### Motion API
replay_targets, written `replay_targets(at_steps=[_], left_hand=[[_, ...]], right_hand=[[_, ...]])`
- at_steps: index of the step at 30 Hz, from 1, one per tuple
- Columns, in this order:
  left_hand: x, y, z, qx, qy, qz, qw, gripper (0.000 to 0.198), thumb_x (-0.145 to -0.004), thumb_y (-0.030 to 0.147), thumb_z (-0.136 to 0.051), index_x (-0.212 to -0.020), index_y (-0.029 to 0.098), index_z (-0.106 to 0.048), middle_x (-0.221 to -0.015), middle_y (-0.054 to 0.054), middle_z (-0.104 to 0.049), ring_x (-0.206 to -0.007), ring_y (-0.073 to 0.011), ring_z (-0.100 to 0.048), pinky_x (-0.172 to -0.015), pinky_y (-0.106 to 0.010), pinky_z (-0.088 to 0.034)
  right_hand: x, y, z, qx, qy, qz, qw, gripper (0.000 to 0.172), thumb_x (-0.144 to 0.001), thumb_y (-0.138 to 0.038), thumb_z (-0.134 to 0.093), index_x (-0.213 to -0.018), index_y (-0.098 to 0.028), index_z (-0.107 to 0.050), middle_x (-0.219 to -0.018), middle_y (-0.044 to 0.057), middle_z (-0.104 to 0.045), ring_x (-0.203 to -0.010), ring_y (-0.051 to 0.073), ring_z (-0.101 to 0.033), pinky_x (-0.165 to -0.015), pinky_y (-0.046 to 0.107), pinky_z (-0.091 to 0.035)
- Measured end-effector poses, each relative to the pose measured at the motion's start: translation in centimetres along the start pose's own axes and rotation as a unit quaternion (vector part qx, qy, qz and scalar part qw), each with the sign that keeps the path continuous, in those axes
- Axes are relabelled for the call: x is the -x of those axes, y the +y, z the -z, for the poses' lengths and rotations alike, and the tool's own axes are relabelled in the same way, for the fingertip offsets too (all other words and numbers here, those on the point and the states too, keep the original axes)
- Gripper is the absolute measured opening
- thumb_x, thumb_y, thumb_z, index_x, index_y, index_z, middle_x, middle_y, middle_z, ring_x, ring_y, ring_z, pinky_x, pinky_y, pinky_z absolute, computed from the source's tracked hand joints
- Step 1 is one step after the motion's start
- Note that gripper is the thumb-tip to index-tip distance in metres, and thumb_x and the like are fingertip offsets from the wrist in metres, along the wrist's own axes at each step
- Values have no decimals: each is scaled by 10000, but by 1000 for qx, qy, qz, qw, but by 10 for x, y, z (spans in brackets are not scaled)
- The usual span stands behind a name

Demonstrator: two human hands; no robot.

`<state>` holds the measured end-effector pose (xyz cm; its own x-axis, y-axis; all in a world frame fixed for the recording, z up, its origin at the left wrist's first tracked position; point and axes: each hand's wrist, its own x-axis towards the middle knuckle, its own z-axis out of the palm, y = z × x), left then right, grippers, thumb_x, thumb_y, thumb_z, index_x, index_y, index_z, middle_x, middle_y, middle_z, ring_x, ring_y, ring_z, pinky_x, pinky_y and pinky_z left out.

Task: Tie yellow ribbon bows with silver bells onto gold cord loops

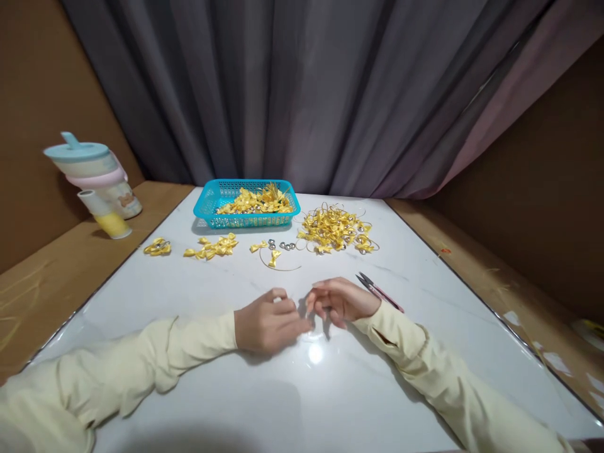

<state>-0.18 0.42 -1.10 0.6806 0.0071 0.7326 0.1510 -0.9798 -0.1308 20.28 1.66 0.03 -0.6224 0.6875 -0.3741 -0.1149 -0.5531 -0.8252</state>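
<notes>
My left hand (268,322) and my right hand (340,299) rest on the white table (226,371), fingertips almost meeting at the middle. Both are curled in a pinch; whatever they pinch is too small to make out. A little beyond them lie a yellow ribbon bow on a thin loop (274,257) and a few small silver bells (285,245). Pink-handled snips (380,292) lie just right of my right hand. Both arms wear pale cream sleeves.
A turquoise basket (207,202) of yellow bows stands at the back centre. A heap of bows with loops (336,230) lies right of it, smaller bow clusters (212,246) (157,246) to the left. A lidded cup (94,176) stands far left. Curtains hang behind.
</notes>
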Motion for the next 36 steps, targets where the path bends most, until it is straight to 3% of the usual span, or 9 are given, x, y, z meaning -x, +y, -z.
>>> replay_targets(at_steps=[3, 6, 12, 15, 18, 24, 29, 33, 36], left_hand=[[-4, 3, 2, -25, 1, -93, 995, 180, -840, 116, -439, -819, 97, -617, -553, -8, -581, -567, -122, -479, -593, -282, -357], [-8, 3, 2, -28, 10, -141, 990, 185, -846, 151, -470, -759, 141, -634, -562, -5, -593, -577, -114, -494, -566, -267, -363], [-9, 1, -5, -30, 38, -160, 986, 183, -825, 166, -523, -676, 157, -629, -541, 8, -572, -560, -105, -486, -654, -262, -412], [-4, -3, -14, -22, 55, -159, 986, 187, -816, 193, -533, -651, 169, -617, -574, 5, -601, -651, -119, -531, -739, -271, -409], [3, -8, -23, -22, 16, -166, 986, 240, -852, 276, -498, -653, 206, -612, -697, 16, -670, -751, -114, -568, -742, -261, -397], [8, -13, -32, -39, -64, -152, 986, 282, -898, 314, -424, -713, 246, -626, -842, 46, -695, -902, -82, -571, -782, -240, -384], [8, -11, -29, -84, 17, -126, 988, 225, -862, 250, -485, -673, 209, -600, -763, 20, -669, -989, -128, -527, -804, -290, -352], [4, -8, -21, -100, 24, -115, 988, 239, -852, 211, -493, -625, 196, -567, -731, 6, -650, -973, -132, -514, -792, -300, -343], [0, -4, -20, -97, 41, -105, 989, 240, -826, 185, -525, -589, 184, -563, -681, 8, -640, -897, -135, -538, -781, -304, -356]], right_hand=[[0, 6, -10, 29, -79, -76, 994, 472, -761, -493, -565, -797, -35, -674, -634, 118, -661, -493, 144, -593, -280, 164, -380], [-1, 16, -20, 20, -115, -79, 990, 530, -719, -543, -607, -764, -19, -670, -639, 136, -656, -543, 166, -613, -368, 211, -445], [0, 25, -27, -25, -63, -65, 996, 461, -663, -499, -691, -735, -44, -670, -670, 100, -651, -606, 142, -613, -587, 272, -476], [0, 24, -29, -57, -29, -60, 996, 378, -648, -440, -731, -684, -69, -673, -621, 58, -626, -615, 114, -595, -592, 223, -437], [-1, 22, -31, -69, -27, -44, 996, 310, -661, -404, -737, -743, -106, -711, -585, 26, -607, -572, 88, -566, -570, 197, -416], [-4, 12, -29, -45, -31, -31, 998, 422, -666, -341, -742, -1069, -240, -671, -1118, 87, -629, -1004, 170, -574, -867, 262, -410], [-6, 16, -27, -44, -3, -22, 999, 401, -609, -255, -777, -1001, -214, -702, -1018, 90, -668, -867, 163, -617, -773, 256, -440], [-6, 18, -31, -37, 43, -16, 998, 294, -585, -266, -798, -848, -147, -736, -747, 61, -686, -653, 105, -589, -611, 196, -426], [-7, 17, -35, -38, 71, 12, 997, 281, -580, -289, -803, -801, -130, -735, -756, 64, -689, -658, 99, -585, -609, 185, -426]])
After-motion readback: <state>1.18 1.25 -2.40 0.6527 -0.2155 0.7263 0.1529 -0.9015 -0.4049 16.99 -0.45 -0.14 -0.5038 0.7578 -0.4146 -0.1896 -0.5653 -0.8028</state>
